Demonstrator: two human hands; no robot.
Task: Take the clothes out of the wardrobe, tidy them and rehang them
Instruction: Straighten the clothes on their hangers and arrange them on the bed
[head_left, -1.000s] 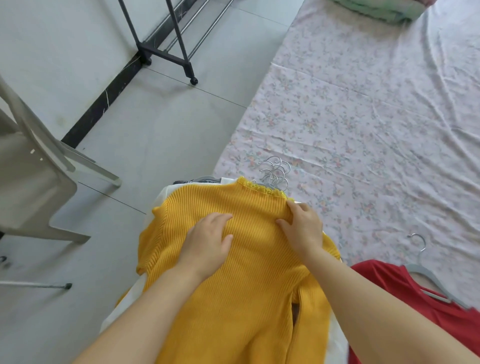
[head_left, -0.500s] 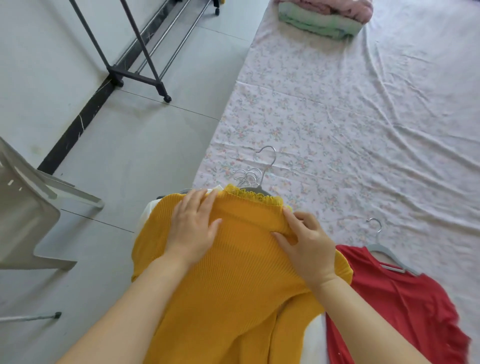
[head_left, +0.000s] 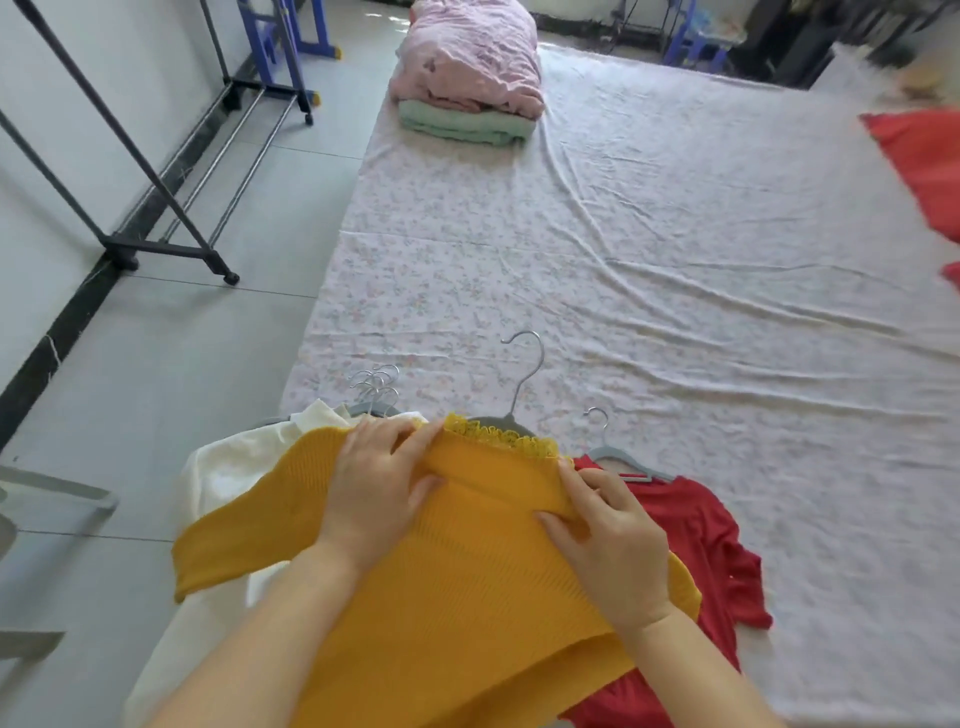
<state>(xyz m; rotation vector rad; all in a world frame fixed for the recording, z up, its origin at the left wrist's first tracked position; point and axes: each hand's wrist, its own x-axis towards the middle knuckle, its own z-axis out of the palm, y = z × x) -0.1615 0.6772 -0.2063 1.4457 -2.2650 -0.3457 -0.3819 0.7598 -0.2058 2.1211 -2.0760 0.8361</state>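
A yellow ribbed sweater (head_left: 467, 597) with a lace collar lies on top of a pile at the near edge of the bed, on a grey hanger (head_left: 519, 384) whose hook sticks up. My left hand (head_left: 379, 483) grips the sweater's left shoulder, pinching a fold of knit. At the right shoulder, my right hand (head_left: 608, 535) pinches the knit too. Under the sweater lies a white garment (head_left: 234, 467) with several hanger hooks (head_left: 376, 384). A red garment (head_left: 696, 535) on its own hanger (head_left: 623, 462) lies to the right.
The bed carries a floral sheet (head_left: 649, 260). Folded pink and green bedding (head_left: 467, 88) sits at its far end. A black clothes rack (head_left: 156, 244) stands on the floor at left, a pale chair (head_left: 31, 499) at the left edge. Another red cloth (head_left: 924, 161) lies far right.
Both hands have slid up to the sweater's shoulders and gathered the knit. The sweater's hanger hook now stands out above the collar. The view has tilted up, showing more of the bed.
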